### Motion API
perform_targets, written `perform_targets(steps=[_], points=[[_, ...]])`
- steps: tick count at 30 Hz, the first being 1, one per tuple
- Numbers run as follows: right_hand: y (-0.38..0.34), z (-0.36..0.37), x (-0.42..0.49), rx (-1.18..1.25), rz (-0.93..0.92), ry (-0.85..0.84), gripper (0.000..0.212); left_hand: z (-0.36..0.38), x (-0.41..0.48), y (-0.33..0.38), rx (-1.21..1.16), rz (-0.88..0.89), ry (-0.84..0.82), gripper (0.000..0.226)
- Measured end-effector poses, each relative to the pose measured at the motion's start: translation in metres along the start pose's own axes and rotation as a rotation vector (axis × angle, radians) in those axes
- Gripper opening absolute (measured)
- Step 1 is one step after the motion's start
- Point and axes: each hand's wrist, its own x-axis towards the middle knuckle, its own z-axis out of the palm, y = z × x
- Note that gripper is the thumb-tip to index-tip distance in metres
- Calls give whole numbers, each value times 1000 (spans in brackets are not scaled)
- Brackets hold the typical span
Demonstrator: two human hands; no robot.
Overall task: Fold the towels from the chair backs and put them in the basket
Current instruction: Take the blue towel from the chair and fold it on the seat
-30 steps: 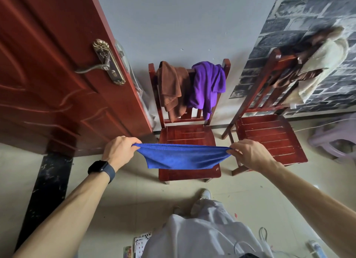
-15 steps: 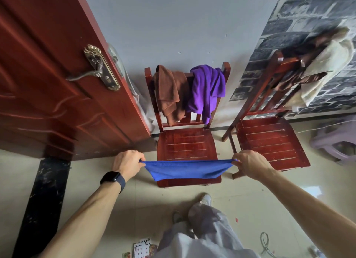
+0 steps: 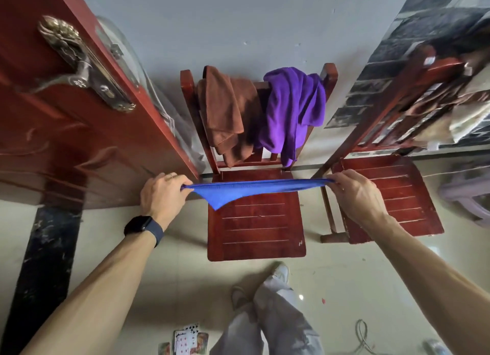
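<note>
- I see the blue towel (image 3: 246, 193) pulled into a narrow band between both hands, in the air over the back part of the middle chair's (image 3: 254, 230) seat. One corner droops toward the seat near the left end. I cannot tell whether it touches the wood.
- Left hand (image 3: 161, 195): fingers (image 3: 176, 178) curled over, pinching the towel's left end. There is a dark watch (image 3: 143, 226) on the wrist.
- Right hand (image 3: 355, 195): fingers (image 3: 338, 178) pinching the right end, knuckles up.
- Over the middle chair's back hang a brown towel (image 3: 225, 111) on the left and a purple towel (image 3: 291, 108) on the right, touching each other.
- The right chair (image 3: 392, 195) stands just beside it, angled, with pale towels (image 3: 461, 116) over its back; that area is blurred.
- A red door (image 3: 66, 142) with a brass handle (image 3: 84, 68) stands open to the left.
- On the floor (image 3: 159, 275) near my operator's feet lie playing cards (image 3: 185, 341), with a cable (image 3: 363, 336) to the right.
</note>
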Motion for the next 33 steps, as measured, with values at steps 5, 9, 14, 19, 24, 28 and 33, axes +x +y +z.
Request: perform_targets(steps=[5, 9, 14, 19, 24, 28, 33], points=[[17, 44, -29, 20, 32, -18, 16, 44, -29, -7, -42, 82, -25, 13], [36, 107, -73, 36, 122, -132, 14, 106, -67, -12, -38, 50, -163, 19], [46, 187, -140, 41, 183, -305, 13, 187, -129, -24, 3, -33, -410, 14], [49, 216, -175, 50, 355, -571, 9, 222, -165, -29, -114, -158, -603, 10], [55, 221, -144, 321, 652, -681, 6, 234, -137, -43, -606, -556, -766, 15], [63, 231, -100, 813, 975, -497, 3, 241, -96, -49, -1031, -742, -624, 22], [65, 271, -50, 1077, 1099, -338, 15, 278, -48, -41, -1295, -944, -420, 27]])
